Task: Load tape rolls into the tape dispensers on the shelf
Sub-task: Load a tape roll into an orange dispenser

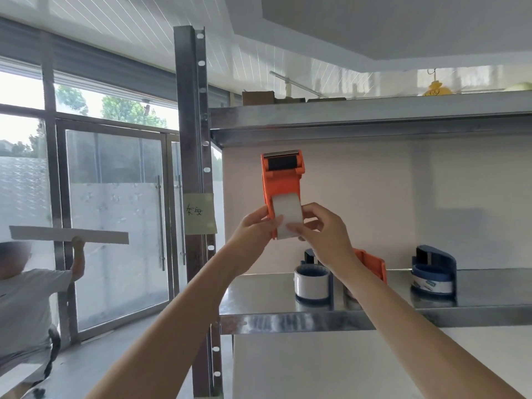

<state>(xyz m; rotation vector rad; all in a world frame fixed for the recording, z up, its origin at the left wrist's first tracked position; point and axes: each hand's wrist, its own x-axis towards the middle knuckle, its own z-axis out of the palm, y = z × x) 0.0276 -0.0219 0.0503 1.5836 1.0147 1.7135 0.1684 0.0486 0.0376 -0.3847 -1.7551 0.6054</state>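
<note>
I hold an orange tape dispenser (280,180) upright in the air in front of the metal shelf (288,319), its black roller at the top. A white tape roll (288,216) sits in its lower part. My left hand (254,228) grips the dispenser's lower left side. My right hand (319,228) pinches the roll from the right, thumb on its front. On the shelf stand a dark blue dispenser with a white roll (312,283), a second orange dispenser (371,263) partly hidden behind my right forearm, and another blue dispenser (433,275) to the right.
A perforated steel upright (193,139) with a yellow note (199,213) stands left of the shelf. An upper shelf (374,116) carries boxes. Another person at the lower left (31,298) lifts a white board near glass doors (115,211).
</note>
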